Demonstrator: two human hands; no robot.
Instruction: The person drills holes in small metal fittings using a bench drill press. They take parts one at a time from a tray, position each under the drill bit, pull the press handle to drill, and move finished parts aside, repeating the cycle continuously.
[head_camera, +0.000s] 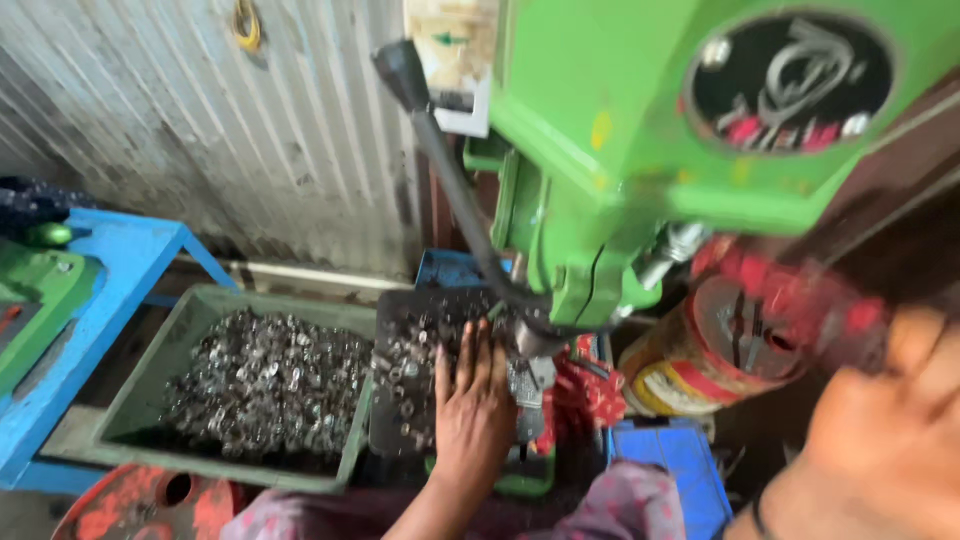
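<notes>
Head view: the left hand (472, 405) lies flat with fingers spread on the small metal parts in the dark tray (392, 380), just at 9 o'clock of the drill spindle (530, 372). It grips nothing that shows. The right hand (880, 440) is raised at 3 o'clock, blurred and close to the camera; whether it is open or closed cannot be told.

Judging from this, a part is being picked or set under the spindle. Any further move calls for keeping fingers away from the bit.

At 9 o'clock of the tray sits a green bin (140, 400) of metal parts. The green drill press (650, 130) and its black lever (450, 170) overhang the tray, crowding it.
</notes>
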